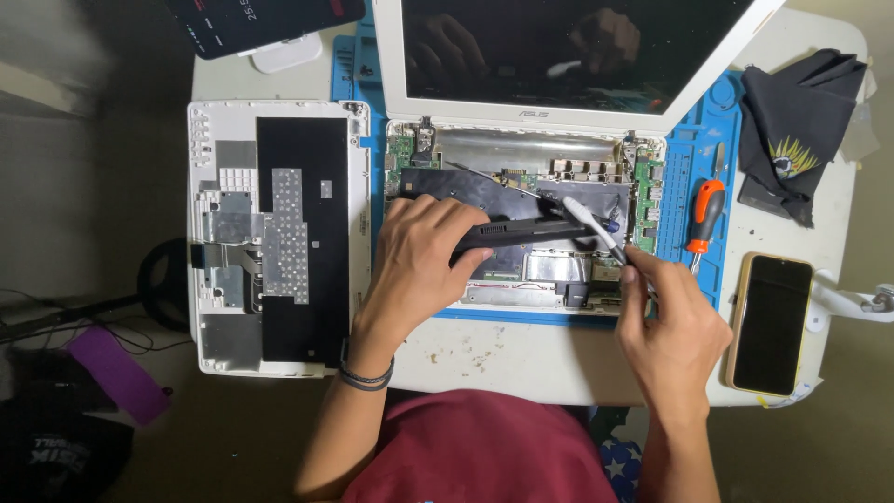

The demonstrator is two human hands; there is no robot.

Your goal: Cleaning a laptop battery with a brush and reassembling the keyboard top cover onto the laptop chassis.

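Fingers [438, 244] of the left hand [419, 265] are closed round a long flat black battery pack [521, 231].
A white-tipped prying tool [596, 228] is pinched by the right hand [672, 321] over the opened white laptop base [521, 228], near the worktop's [521, 359] front edge.

Keyboard cover [279, 237]: laid underside up at the left of the counter [521, 359].
Screwdriver [704, 216]: orange-handled, laid on the blue mat [694, 163].
Phone [771, 324]: dark-screened, laid at the right edge.
Black cloth [801, 126]: crumpled at the far right corner.
Tablet [261, 20]: propped at the far left.
Purple strip [116, 373]: seen on the floor.
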